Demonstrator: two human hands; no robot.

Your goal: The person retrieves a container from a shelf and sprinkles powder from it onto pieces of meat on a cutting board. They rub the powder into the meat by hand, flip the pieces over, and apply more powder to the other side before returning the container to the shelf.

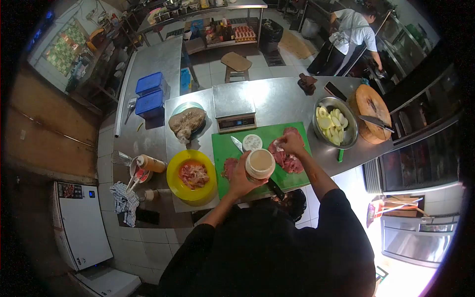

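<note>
My left hand [239,181] is closed around a white tub [260,171] whose open top shows beige contents. Over slices of raw red meat [293,165], my right hand [293,145] has its fingers drawn together; what they hold, if anything, is too small to make out. The meat lies on a green cutting board [221,141]. Beside the tub is a white round lid [252,142]. A knife [236,143] lies across the board, partly hidden under the lid and tub. More meat [229,168] sits left of my left hand.
A yellow bowl [173,173] of meat stands at left. Behind it are a large brownish piece [187,123] on a plate and a scale [236,123]. Rightward are a steel bowl [317,129] of pale sliced vegetables and a wooden block [368,101] with a knife [377,123]. A person [349,37] works far right.
</note>
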